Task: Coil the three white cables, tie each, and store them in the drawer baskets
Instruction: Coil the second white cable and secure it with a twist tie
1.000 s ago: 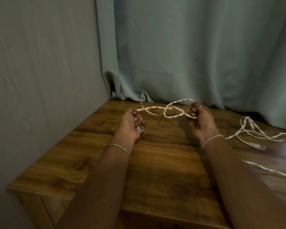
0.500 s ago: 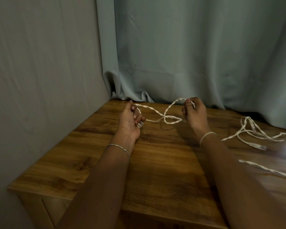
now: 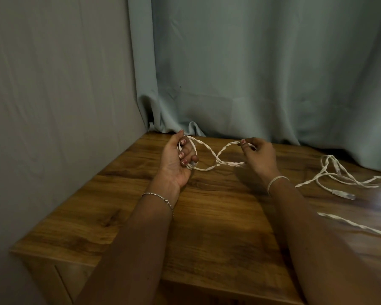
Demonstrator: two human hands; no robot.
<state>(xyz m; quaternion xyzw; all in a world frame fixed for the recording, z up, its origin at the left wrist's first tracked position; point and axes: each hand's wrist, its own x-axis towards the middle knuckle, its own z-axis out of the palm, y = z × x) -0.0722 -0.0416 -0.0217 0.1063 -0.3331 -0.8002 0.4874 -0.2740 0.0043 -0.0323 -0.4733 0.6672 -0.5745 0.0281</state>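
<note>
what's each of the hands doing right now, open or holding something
Left hand: closed, fingers curled round one end of the thin white twisted cable.
Right hand: closed, pinching the same cable's other loop.

Single view, head-worn, wide-angle. Faces forward and down along both forearms onto the wooden worktop, at close range. Left hand and right hand mid-frame; curtain behind, wall at left.
</note>
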